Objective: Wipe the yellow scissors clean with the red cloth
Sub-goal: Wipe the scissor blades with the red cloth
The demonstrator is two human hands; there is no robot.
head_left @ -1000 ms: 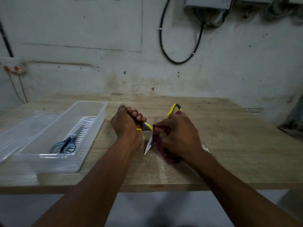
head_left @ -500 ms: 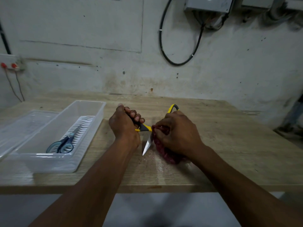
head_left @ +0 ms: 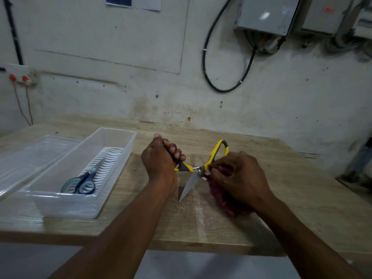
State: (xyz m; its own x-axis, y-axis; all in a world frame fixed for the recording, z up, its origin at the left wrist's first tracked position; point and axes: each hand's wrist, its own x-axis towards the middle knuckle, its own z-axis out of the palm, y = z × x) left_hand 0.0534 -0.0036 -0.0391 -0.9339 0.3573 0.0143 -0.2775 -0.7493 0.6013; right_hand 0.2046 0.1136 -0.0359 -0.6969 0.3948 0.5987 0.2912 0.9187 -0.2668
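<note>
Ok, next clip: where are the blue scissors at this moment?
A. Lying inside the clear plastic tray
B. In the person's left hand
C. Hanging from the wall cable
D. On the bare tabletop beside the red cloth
A. The blue scissors lie on the ribbed insert inside the clear plastic tray, left of the hands; neither hand touches them.

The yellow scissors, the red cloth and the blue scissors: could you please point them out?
yellow scissors [head_left: 189,185]: head view, bare blade.
red cloth [head_left: 223,200]: head view, hanging fold.
blue scissors [head_left: 85,183]: head view, handle loops.
</note>
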